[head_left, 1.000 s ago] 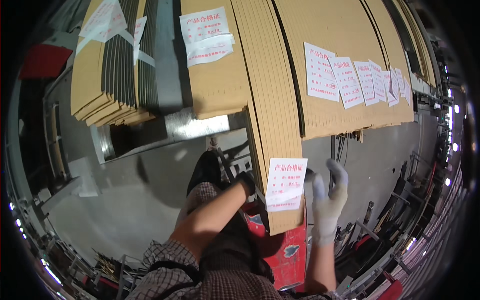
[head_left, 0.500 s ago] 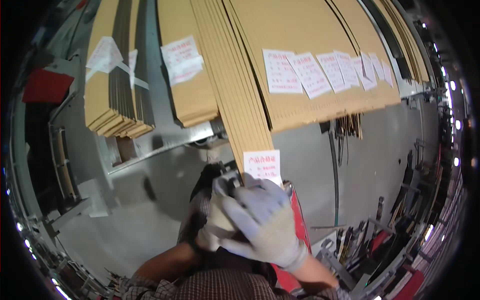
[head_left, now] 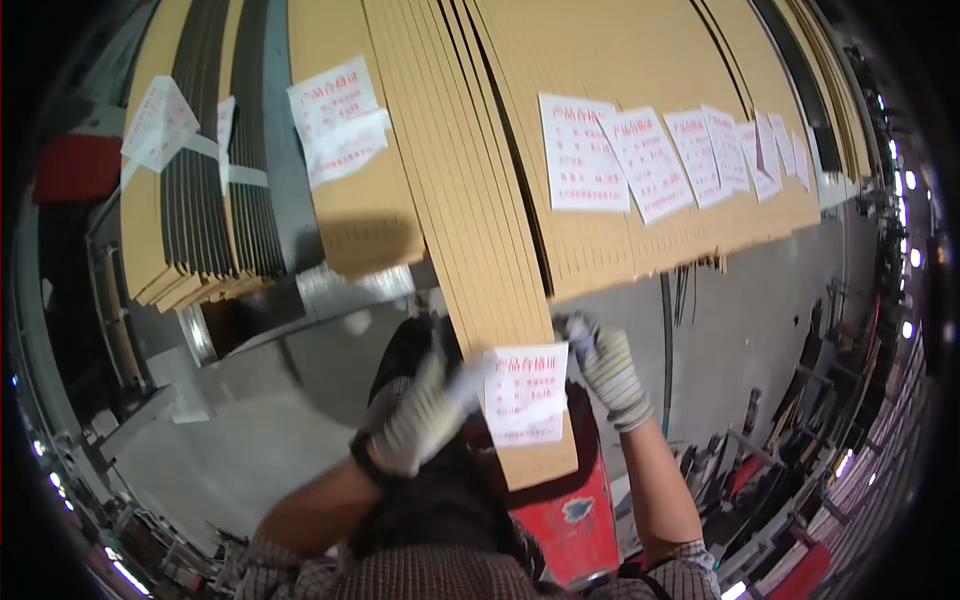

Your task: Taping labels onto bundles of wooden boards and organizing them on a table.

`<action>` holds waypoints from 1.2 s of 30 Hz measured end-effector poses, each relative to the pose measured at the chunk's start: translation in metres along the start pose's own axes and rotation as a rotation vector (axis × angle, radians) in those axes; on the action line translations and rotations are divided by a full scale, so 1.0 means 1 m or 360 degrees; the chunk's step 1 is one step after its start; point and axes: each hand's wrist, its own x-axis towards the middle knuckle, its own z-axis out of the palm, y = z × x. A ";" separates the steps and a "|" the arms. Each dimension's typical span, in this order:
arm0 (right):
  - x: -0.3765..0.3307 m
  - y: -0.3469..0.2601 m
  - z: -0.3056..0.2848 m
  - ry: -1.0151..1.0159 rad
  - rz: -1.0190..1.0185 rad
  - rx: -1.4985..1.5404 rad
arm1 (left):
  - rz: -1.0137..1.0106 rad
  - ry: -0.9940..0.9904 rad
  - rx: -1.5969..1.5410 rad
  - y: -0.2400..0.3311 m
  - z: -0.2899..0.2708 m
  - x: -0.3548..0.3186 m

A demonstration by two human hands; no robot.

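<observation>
A bundle of long brown board strips [head_left: 480, 250] juts toward me, with a white printed label [head_left: 525, 395] stuck near its end. My left hand [head_left: 420, 415], in a striped work glove and blurred by motion, reaches at the bundle's left side, its fingertips by the label's left edge. My right hand [head_left: 605, 368], gloved the same way, sits at the bundle's right edge just above the label, fingers curled onto that edge.
More brown board stacks with white labels [head_left: 640, 160] lie to the right. A stack of brown and dark boards [head_left: 215, 170] lies to the left. A red container [head_left: 575, 500] stands under the bundle's end. Grey floor [head_left: 760, 330] and metal racks surround me.
Half a second ago both hands were together in front of the bundle's end below the label. They have since parted, one to each side of the bundle.
</observation>
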 end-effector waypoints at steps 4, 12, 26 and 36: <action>-0.006 -0.086 0.025 0.0389 -0.0746 -0.0659 | 0.0386 0.0460 0.0045 -0.020 0.016 0.021; -0.023 -0.082 0.022 -0.0159 -0.0209 -0.0240 | 0.0260 0.0312 0.0293 -0.059 0.012 -0.016; -0.059 -0.063 0.020 -0.0244 -0.0331 -0.0335 | 0.0575 0.0555 -0.0019 -0.089 0.016 -0.008; -0.105 -0.196 -0.018 -0.1233 -0.1084 -0.0877 | -0.0089 -0.0292 0.1095 -0.001 -0.005 -0.109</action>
